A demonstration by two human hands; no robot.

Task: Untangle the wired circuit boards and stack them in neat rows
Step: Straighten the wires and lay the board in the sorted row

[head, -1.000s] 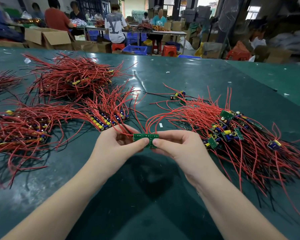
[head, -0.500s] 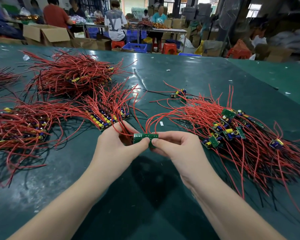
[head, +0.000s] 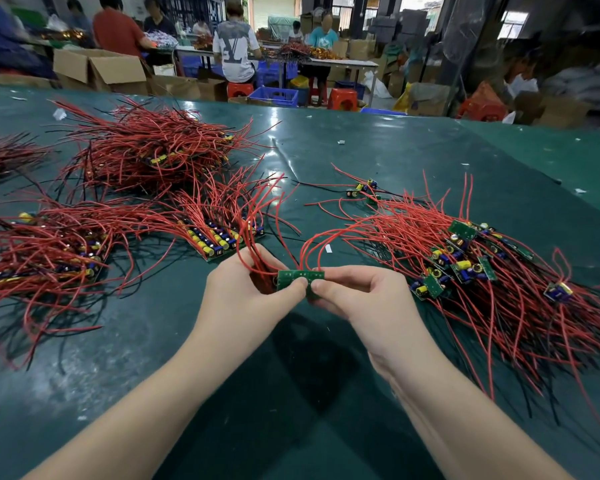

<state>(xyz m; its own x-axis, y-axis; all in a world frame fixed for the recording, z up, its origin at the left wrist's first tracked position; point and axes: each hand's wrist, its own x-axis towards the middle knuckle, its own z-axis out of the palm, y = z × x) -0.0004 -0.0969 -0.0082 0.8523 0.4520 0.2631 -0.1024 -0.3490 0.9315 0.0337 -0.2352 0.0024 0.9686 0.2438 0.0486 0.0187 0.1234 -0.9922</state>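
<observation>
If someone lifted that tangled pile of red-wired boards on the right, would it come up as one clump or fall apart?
Probably as a clump: in the pile on the right the wires cross and loop over each other. The wires look floppy, bending in loose arcs, so they would likely droop and drag. The boards look small and light, so they would likely dangle.

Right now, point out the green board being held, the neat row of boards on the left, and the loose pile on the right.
Held board point(head: 300, 276): head view, on its green face between the thumbs.
Neat row point(head: 219, 244): head view, on the yellow and blue parts.
Loose pile point(head: 465, 268): head view, on its jumbled boards.
</observation>
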